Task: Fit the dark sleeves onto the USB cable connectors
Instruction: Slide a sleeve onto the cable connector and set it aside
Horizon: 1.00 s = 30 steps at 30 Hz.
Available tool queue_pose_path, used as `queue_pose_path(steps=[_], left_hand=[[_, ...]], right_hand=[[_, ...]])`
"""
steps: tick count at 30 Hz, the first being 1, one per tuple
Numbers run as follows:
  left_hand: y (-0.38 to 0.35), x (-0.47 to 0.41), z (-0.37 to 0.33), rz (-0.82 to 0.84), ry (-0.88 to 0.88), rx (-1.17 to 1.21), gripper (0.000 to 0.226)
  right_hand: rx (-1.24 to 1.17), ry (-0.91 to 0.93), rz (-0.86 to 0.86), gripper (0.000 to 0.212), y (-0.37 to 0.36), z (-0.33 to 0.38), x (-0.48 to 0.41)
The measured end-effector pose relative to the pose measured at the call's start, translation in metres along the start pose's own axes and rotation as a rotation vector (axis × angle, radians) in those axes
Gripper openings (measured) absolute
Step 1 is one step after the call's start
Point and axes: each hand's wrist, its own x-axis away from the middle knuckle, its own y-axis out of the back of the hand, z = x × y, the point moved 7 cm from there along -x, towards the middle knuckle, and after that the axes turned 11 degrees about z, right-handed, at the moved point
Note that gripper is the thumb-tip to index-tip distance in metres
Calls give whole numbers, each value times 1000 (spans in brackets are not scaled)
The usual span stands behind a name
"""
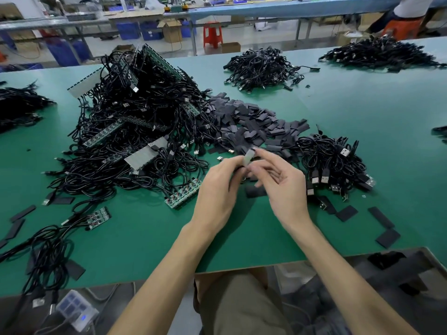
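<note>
My left hand and my right hand meet above the green table, both pinching one small pale, blurred part, a USB connector, between their fingertips. I cannot tell whether a sleeve is on it. A heap of flat dark sleeves lies just beyond my hands. A big tangle of black USB cables with green circuit boards fills the left. A smaller bundle of cables with plugs lies to the right of my right hand.
Loose sleeves lie scattered near the right front edge and at the far left. More cable piles sit further back. A board with wires rests left of my left hand. A person sits at the back right.
</note>
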Motion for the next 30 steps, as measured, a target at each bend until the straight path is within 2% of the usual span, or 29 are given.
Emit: queue_pose_path(steps=[2,5,8,10,20,24,30], left_hand=[[7,0,3,-83,23,32,17],[17,3,8,-216,106,36,18],[18,4,16,-228,211,52,26],[15,3,20,-211,248,55,29],[11,3,19,-175,226,7,26],[9,2,12,-129,193,-18,21],[4,2,8,-81,185,-111,15]], right_hand=[[78,-8,1,35,0,0,-1],[352,-53,11,29,2,-2,-1],[653,-211,200,29,-9,-17,-1],[717,-254,245,27,-14,-22,1],[644,-209,238,21,-18,-15,2],[493,-129,100,17,-9,-4,1],[189,-221,-76,17,11,-13,1]])
